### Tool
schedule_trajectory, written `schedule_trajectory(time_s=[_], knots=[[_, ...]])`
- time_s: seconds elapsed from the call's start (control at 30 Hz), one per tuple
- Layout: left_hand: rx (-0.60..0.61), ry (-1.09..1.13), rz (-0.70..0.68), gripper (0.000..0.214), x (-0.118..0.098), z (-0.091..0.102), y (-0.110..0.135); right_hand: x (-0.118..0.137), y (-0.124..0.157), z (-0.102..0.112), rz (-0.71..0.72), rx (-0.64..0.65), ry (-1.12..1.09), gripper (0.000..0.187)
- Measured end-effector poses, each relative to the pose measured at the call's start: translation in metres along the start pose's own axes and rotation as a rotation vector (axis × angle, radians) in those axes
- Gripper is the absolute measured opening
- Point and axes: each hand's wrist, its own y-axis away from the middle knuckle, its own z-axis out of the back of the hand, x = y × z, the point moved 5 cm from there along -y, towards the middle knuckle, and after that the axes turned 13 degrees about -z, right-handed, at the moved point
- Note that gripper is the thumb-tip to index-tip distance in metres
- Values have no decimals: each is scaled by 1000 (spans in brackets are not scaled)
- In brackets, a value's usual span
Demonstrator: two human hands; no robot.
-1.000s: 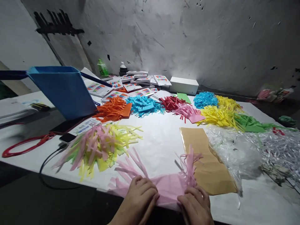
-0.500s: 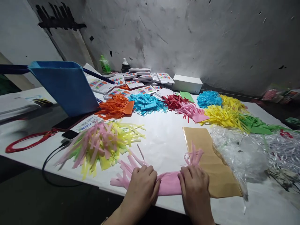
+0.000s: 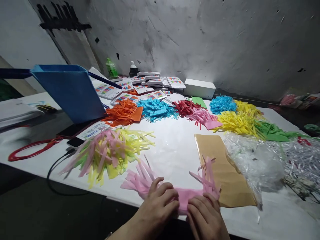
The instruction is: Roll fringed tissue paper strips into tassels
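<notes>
A sheet of pink tissue paper [image 3: 187,196] with fringed strips at both ends lies at the front edge of the white table. My left hand [image 3: 160,203] is closed on its left part, fingers curled over the paper and the forefinger slightly raised. My right hand [image 3: 206,213] grips the right part, with its thumb hidden under the paper's near edge. Loose pink strips fan out beyond each hand. Left of them rests a heap of fringed pink, yellow and green tissue [image 3: 110,153]. On the right, a sheet of brown paper [image 3: 220,166] lies flat beside the right-hand fringe.
Orange [image 3: 122,113], blue [image 3: 157,110], dark red [image 3: 186,108] and yellow [image 3: 237,123] tassels line the back. A blue box [image 3: 70,93], a red-handled tool [image 3: 32,150] and a cable [image 3: 48,176] are leftward. Clear plastic wrap [image 3: 252,163] sits at right.
Both hands have shifted slightly closer together and nearer to me, with the pink paper bunched between them. Its right fringe now droops over toward the brown sheet.
</notes>
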Motion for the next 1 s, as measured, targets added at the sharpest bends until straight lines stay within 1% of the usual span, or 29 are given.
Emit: schedule_trajectory(time_s=[0.03,0.1,0.2,0.3,0.37,0.43,0.5,0.6,0.7,0.83,0.9,0.97,1.0], knots=[[-5,23,-8,19,-1,-3,3,1,4,1,9,-2,5,19],[-4,67,-11,27,-2,-8,9,0,13,4,12,-11,42,19],[-15,105,0,30,-2,-9,15,-5,24,5,-10,-8,103,17],[-10,101,61,30,1,-5,13,-8,26,5,-37,4,118,18],[27,97,78,26,1,-2,10,-8,21,5,-100,5,108,18],[67,102,88,23,2,1,8,-8,17,5,-162,8,91,23],[90,116,111,23,5,4,9,-8,14,6,-214,14,57,27],[117,136,162,23,13,7,13,-12,12,8,-307,21,11,28],[213,119,227,21,21,6,11,-18,11,6,-390,30,81,28],[387,0,326,22,31,-1,-3,-20,4,-1,-393,46,340,24],[448,-82,363,23,35,-6,-10,-19,-1,-2,-426,6,416,22],[466,-136,385,19,39,-10,-12,-15,-4,-2,-400,-34,379,18],[449,-139,381,15,41,-11,-13,-12,-4,-2,-348,-37,327,20]])
